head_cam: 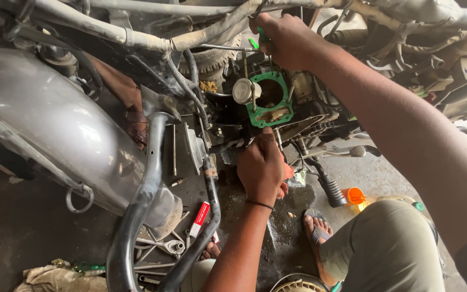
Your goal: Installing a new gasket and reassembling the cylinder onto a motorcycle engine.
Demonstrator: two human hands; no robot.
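Oily, dark concrete floor [22, 227] lies under a stripped motorcycle; its grey tank [49, 124] fills the left, and black frame tubes [147, 200] curve down toward the near edge; dirty tubes and cables cross the far side.

Centre and far sits the open engine; a green gasket [270, 114] rings the bore, with the bare piston [242, 90] just left of it and studs standing around.

Right hand [285, 40] reaches in from the right, high over the engine; its fingers are closed round a green-handled tool [260, 39], whose tip I cannot make out; the hand is just above the gasket, apart from it.

Left hand [263, 165] comes up from the near edge, a thin black band on its wrist; the fingers are curled, fingertips pinched at a thin metal stud just below the gasket; whether they truly grip it I cannot tell.

On the floor, near left, lie spanners [160, 249], a red and white tube [199, 219] and a rag [55, 278]; right of the left arm are a sandalled foot [315, 227], a black foot peg [331, 189] and an orange-capped bottle [357, 196]; a khaki-clad knee [385, 243] fills the near right.
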